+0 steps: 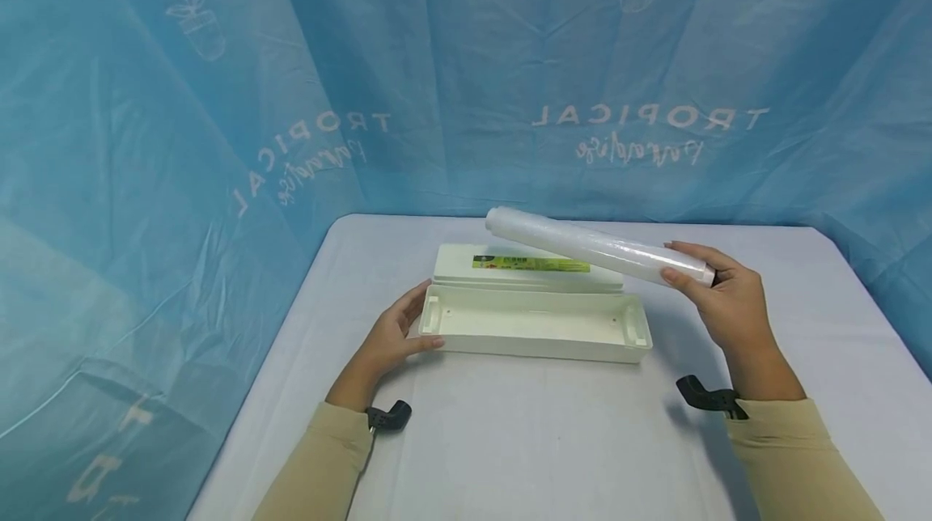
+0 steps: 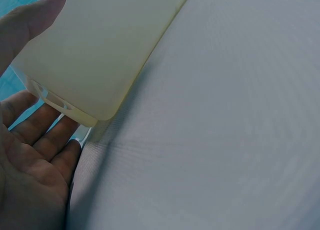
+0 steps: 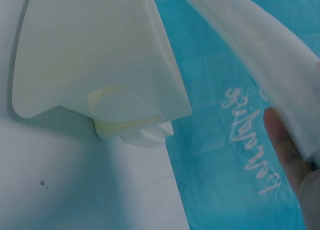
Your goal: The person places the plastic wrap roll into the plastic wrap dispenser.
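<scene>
A white plastic cling film box (image 1: pixel 539 347) stands on the table with its lid (image 1: pixel 455 262) folded back and its long trough bare inside. My left hand (image 1: pixel 393 335) holds the box's left end, thumb on the front wall and fingers round the end. In the left wrist view the thumb (image 2: pixel 42 17) and the spread fingers (image 2: pixel 45 132) straddle that end. Above the box's right side, my right hand (image 1: pixel 728 302) grips a roll of cling film (image 1: pixel 582 244) by its right end. The roll is tilted, its left end higher, over the lid.
The box rests on a white-covered table (image 1: pixel 553 440). A green and yellow label (image 1: pixel 531 264) is on the lid. Blue printed curtains (image 1: pixel 466 76) hang behind and to the left of the table. Each wrist wears a black camera mount (image 1: pixel 389 416).
</scene>
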Action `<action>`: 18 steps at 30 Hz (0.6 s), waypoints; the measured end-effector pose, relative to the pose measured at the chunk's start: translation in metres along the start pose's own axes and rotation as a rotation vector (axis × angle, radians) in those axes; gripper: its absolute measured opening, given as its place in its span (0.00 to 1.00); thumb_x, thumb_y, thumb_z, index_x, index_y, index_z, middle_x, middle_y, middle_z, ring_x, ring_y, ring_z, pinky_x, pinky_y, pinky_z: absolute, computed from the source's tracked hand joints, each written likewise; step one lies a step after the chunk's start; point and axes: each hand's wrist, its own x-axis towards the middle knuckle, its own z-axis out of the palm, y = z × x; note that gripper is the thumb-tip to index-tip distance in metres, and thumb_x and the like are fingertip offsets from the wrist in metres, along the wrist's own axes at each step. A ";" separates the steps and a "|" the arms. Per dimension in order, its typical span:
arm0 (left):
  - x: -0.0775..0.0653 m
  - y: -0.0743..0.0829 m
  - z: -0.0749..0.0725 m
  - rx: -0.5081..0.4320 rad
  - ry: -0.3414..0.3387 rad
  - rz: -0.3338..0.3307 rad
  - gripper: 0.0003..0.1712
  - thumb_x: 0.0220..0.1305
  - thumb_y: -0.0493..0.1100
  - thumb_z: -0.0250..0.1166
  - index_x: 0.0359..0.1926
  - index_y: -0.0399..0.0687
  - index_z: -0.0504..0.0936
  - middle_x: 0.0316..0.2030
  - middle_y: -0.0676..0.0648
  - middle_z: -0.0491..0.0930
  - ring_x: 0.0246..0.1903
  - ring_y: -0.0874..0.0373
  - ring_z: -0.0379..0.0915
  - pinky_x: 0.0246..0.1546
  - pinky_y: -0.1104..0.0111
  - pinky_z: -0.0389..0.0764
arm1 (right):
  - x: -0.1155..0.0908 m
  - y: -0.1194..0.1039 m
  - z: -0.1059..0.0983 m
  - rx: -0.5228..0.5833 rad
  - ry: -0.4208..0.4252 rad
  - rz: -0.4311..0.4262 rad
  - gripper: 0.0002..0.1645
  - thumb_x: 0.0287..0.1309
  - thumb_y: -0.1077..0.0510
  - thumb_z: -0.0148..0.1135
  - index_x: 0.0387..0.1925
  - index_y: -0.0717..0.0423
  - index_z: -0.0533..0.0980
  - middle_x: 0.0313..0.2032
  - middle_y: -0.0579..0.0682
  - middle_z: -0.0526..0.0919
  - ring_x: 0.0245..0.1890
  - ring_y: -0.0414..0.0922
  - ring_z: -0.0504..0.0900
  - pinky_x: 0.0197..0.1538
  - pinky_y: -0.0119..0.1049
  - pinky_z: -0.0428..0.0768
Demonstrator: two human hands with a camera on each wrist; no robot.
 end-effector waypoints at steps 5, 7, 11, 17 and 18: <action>0.001 0.001 0.000 -0.011 -0.007 0.019 0.62 0.53 0.38 0.85 0.83 0.46 0.58 0.79 0.44 0.59 0.78 0.51 0.52 0.75 0.64 0.58 | 0.000 -0.004 0.002 -0.009 -0.006 -0.004 0.27 0.65 0.61 0.76 0.64 0.57 0.82 0.60 0.51 0.83 0.54 0.44 0.81 0.47 0.22 0.83; 0.001 0.002 0.000 -0.016 -0.009 0.023 0.62 0.53 0.38 0.85 0.83 0.47 0.58 0.79 0.44 0.59 0.78 0.51 0.52 0.75 0.65 0.58 | 0.001 -0.004 0.003 0.001 -0.008 -0.009 0.27 0.65 0.61 0.75 0.64 0.58 0.82 0.60 0.51 0.83 0.54 0.45 0.81 0.48 0.22 0.83; 0.001 0.002 0.000 -0.021 -0.009 0.025 0.62 0.52 0.37 0.85 0.83 0.48 0.58 0.79 0.43 0.59 0.78 0.52 0.52 0.75 0.66 0.58 | 0.001 -0.006 0.005 0.023 -0.017 -0.021 0.26 0.65 0.63 0.75 0.63 0.60 0.82 0.60 0.53 0.83 0.54 0.46 0.81 0.48 0.23 0.83; 0.000 0.001 0.000 -0.025 -0.010 0.022 0.62 0.53 0.37 0.85 0.83 0.47 0.58 0.79 0.43 0.59 0.78 0.50 0.52 0.76 0.63 0.56 | 0.002 -0.008 0.007 0.040 -0.031 -0.017 0.26 0.65 0.64 0.74 0.64 0.62 0.81 0.60 0.53 0.83 0.54 0.48 0.81 0.49 0.23 0.83; 0.000 0.001 0.000 -0.025 -0.011 0.020 0.62 0.53 0.37 0.85 0.83 0.46 0.58 0.79 0.43 0.59 0.78 0.50 0.51 0.76 0.63 0.56 | 0.002 -0.009 0.008 0.042 -0.034 -0.015 0.26 0.65 0.64 0.74 0.64 0.62 0.81 0.60 0.53 0.83 0.54 0.48 0.81 0.49 0.23 0.83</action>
